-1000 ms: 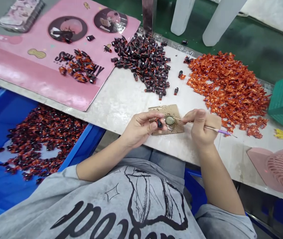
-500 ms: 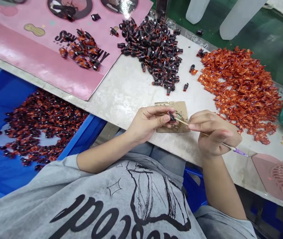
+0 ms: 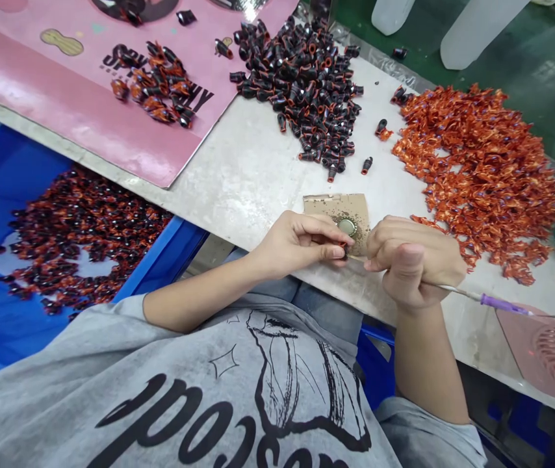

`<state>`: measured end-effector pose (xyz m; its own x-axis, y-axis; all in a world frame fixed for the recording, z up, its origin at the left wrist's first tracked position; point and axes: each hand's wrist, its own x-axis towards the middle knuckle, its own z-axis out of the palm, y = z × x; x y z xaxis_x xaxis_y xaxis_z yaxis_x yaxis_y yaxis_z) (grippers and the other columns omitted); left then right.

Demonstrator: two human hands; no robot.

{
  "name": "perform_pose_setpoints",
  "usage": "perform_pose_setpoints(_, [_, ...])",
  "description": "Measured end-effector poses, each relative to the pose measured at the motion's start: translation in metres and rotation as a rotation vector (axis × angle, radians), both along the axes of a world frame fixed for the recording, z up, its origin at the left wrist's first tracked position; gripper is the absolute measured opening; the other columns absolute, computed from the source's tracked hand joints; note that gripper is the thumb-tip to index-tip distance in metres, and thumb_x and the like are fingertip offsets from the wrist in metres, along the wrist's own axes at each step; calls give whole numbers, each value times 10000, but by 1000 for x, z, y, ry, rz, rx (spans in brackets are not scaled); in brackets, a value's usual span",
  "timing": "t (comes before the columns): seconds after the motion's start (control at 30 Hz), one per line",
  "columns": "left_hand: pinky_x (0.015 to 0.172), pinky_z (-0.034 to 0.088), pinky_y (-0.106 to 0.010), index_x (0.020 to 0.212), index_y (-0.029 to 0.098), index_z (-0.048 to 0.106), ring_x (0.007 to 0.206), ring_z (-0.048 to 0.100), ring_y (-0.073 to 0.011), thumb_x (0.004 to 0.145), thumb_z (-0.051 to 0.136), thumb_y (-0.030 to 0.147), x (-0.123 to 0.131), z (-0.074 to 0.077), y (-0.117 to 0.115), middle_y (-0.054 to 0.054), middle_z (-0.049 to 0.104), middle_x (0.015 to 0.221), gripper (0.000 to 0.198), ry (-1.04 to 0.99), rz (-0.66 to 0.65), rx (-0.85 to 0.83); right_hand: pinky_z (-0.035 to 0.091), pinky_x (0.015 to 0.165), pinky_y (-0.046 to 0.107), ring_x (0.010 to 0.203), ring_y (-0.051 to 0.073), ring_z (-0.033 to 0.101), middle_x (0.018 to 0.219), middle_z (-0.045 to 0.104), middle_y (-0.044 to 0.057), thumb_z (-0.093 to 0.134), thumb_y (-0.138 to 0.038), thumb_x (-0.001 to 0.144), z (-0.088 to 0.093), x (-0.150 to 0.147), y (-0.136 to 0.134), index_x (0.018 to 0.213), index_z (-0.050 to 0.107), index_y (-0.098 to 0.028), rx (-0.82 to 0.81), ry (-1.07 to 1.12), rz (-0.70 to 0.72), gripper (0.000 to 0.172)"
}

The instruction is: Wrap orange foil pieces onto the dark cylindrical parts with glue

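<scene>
Fingers of left hand [image 3: 301, 246] pinched a dark piece [image 3: 346, 249], those of right hand [image 3: 416, 261] gripped a thin stick [image 3: 502, 303]; steady bracing, light pressure seemed wise.

Loose, black-printed grey short-sleeved shirt [image 3: 180, 361], blue-grey trousers [image 3: 329, 315] below

Single cam, on my head, looking forward and steeply down from close range. View centre lands on my left hand [image 3: 301, 244], with my right hand [image 3: 416, 263] just beside it. My shirt [image 3: 175, 351] fills the near side of the hands; worktop [image 3: 226, 179] spreads beyond them, front edge slanted.
</scene>
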<state>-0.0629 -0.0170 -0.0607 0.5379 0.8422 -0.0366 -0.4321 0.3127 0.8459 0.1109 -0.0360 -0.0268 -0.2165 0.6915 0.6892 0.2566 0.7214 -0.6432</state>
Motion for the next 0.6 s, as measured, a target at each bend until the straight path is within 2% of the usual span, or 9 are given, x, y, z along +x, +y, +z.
perform_pose_setpoints(0.13, [696, 675, -278, 849, 186, 837, 691, 741, -148, 680, 910, 267, 1, 0, 2, -35, 734, 803, 201, 20, -45, 10, 362, 419, 255, 369, 83, 461, 414, 465, -22, 447, -395, 1023, 2, -2, 1, 462, 480, -199, -69, 194, -62, 595])
perform_pose_setpoints(0.23, [728, 677, -300, 860, 195, 836, 712, 750, -154, 675, 914, 269, 1, -1, 2, -40, 760, 852, 214, 18, -26, -27, 318, 368, 247, 313, 77, 417, 359, 408, -36, 515, -499, 984, 6, -4, 2, 403, 446, -205, -146, 419, -226, 655])
perform_pose_setpoints(0.33, [730, 677, -306, 895, 188, 833, 703, 757, -160, 664, 923, 280, 1, -1, 1, -43, 783, 841, 264, 28, -30, -72, 300, 346, 234, 296, 74, 406, 339, 387, -46, 570, -580, 929, 10, -8, 4, 383, 460, -209, -192, 542, -355, 669])
perform_pose_setpoints(0.47, [696, 675, -298, 854, 159, 824, 693, 763, -174, 628, 942, 307, 2, 1, 0, -51, 790, 791, 295, 50, -11, -98, 293, 323, 234, 283, 74, 384, 321, 341, -51, 593, -646, 883, 10, -11, 7, 359, 439, -214, -382, 581, -391, 697])
perform_pose_setpoints(0.6, [696, 666, -277, 818, 179, 822, 710, 760, -159, 620, 942, 246, 3, -1, 0, -41, 797, 816, 241, 34, 24, -65, 253, 296, 241, 259, 67, 306, 312, 247, -74, 586, -743, 823, 5, -12, 9, 344, 376, -231, -570, 631, -373, 732])
